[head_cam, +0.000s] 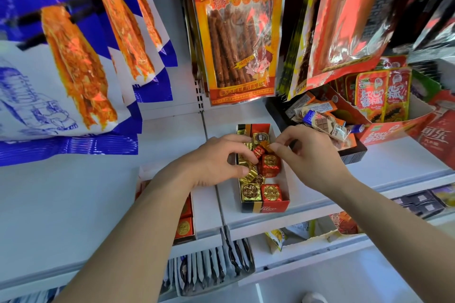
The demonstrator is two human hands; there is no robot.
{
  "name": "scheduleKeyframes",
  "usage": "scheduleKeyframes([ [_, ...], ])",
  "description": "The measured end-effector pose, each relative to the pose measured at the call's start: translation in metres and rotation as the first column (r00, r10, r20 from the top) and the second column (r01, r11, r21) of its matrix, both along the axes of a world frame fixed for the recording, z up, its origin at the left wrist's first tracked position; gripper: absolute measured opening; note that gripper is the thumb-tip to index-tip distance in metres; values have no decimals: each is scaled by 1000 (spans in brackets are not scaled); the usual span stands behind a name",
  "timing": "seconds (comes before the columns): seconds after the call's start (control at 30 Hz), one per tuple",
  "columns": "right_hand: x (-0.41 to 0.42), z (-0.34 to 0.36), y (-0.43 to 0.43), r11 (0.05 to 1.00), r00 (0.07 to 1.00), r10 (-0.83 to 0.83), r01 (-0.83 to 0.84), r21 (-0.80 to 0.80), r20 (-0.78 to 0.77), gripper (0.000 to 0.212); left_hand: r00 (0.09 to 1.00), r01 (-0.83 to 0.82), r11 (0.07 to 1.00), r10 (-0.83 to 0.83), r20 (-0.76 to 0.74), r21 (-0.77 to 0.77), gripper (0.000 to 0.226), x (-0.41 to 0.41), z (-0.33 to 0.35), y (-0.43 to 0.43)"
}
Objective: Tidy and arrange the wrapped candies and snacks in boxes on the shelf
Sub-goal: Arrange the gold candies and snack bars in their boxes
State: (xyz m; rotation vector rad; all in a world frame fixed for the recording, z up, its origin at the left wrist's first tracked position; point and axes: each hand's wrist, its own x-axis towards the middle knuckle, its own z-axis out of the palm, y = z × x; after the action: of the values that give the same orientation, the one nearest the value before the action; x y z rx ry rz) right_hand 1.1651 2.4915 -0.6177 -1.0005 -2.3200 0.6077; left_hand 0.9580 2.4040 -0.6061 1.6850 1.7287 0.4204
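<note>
A narrow red and black candy box (266, 206) stands on the white shelf (307, 194), filled with gold-wrapped (250, 191) and red-wrapped (271, 192) square candies. My left hand (216, 162) reaches into the box from the left, its fingers curled over the gold candies in the middle. My right hand (305, 152) comes in from the right, and its fingertips pinch a small red and gold wrapped candy (261, 149) above the box. Whether the left fingers also hold that candy is unclear.
A black tray of chocolate bars (325, 125) and a red carton of papaya snacks (384, 96) stand to the right. Hanging snack bags (236, 32) and blue-white bags (61, 69) crowd above. Another box of red candies (184, 226) sits left under my forearm.
</note>
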Motion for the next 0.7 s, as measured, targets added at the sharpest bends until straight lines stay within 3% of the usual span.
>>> scheduleKeyframes([
  [0.17, 1, 4, -6, 998, 999, 44, -43, -54, 18, 8, 992, -8, 1000, 11, -124, 21, 20, 13, 1, 2],
  [0.4, 8, 2, -6, 990, 999, 33, -31, -140, 14, 9, 987, -71, 996, 78, -143, 49, 23, 20, 2, 4],
  [0.57, 8, 3, -7, 982, 999, 37, -43, -184, -35, 10, 982, -186, 971, 186, 14, 152, 26, 16, 10, 0],
  [0.7, 6, 10, -11, 911, 973, 103, -176, -373, -206, 27, 910, -359, 896, 274, 311, 260, 23, 20, 24, 0],
])
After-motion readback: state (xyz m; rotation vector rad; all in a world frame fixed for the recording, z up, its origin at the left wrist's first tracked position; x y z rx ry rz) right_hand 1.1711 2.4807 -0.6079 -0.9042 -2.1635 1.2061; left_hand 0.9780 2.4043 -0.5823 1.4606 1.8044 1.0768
